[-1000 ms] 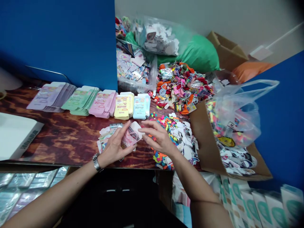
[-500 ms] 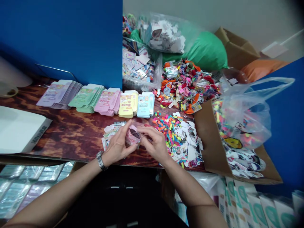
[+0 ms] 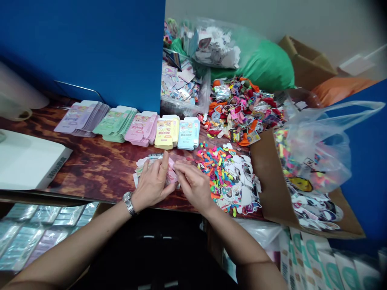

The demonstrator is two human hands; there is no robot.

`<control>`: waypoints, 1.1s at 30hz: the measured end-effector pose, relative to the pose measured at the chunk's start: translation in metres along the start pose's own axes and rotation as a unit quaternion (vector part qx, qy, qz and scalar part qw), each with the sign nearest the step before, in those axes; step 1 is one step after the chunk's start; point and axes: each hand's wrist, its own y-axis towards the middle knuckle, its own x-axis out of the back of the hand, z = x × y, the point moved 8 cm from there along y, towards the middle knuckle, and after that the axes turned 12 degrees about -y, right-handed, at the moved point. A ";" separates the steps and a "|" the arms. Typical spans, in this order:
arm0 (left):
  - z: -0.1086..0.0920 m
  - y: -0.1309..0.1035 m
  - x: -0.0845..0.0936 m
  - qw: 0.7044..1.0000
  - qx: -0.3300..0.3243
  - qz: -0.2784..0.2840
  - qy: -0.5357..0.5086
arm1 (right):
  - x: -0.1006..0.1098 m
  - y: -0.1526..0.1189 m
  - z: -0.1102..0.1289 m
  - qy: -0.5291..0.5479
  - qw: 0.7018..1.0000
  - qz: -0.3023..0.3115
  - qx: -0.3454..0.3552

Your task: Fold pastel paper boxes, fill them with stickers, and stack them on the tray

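Between my two hands is a small pink printed box (image 3: 171, 176), partly covered by the fingers. My left hand (image 3: 151, 182) grips it from the left, thumb below and fingers above. At the box's right end my right hand (image 3: 195, 187) pinches the flap edge with curled fingers. Under my left hand lies a loose pile of printed cards and flat pieces (image 3: 140, 163), mostly hidden. Just right of my right hand are a heap of small neon-coloured pieces (image 3: 211, 161) and white die-cut stickers (image 3: 242, 177).
Stacks of purple (image 3: 75, 117), green (image 3: 113, 123), pink (image 3: 140, 127), yellow (image 3: 166, 131) and blue flat boxes (image 3: 188, 133) line the table's back. A cardboard box (image 3: 270, 177) stands right. A white box (image 3: 30, 161) sits left. Behind are colourful trinkets (image 3: 238, 106) and a blue partition (image 3: 90, 48).
The pink box's dark open end faced right before; now its flap is folded over and the opening no longer shows. The view has shifted slightly left.
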 end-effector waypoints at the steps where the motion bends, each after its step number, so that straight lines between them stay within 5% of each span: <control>1: 0.001 0.000 0.000 1.000 0.001 0.002 0.010 | -0.003 -0.004 -0.001 0.001 1.000 -0.006 -0.004; 12: 0.002 -0.007 0.006 0.999 0.016 0.019 0.036 | -0.023 -0.029 0.009 -0.044 0.997 -0.062 -0.012; 17: 0.015 -0.022 0.018 0.997 0.059 0.013 0.045 | -0.039 -0.019 0.016 0.003 0.998 0.031 0.051; 20: 0.049 -0.041 0.049 0.986 0.114 -0.008 0.118 | -0.043 0.010 -0.002 0.010 0.996 0.071 0.049; 23: 0.095 -0.066 0.099 0.945 0.187 -0.061 0.261 | -0.050 0.057 -0.017 -0.058 0.995 0.061 0.056; 28: 0.152 -0.096 0.153 0.893 0.270 -0.071 0.354 | -0.124 0.121 -0.011 -0.232 0.943 0.180 0.156; 33: 0.168 -0.097 0.171 0.892 0.326 -0.066 0.307 | -0.172 0.141 -0.013 -0.303 0.912 0.241 0.135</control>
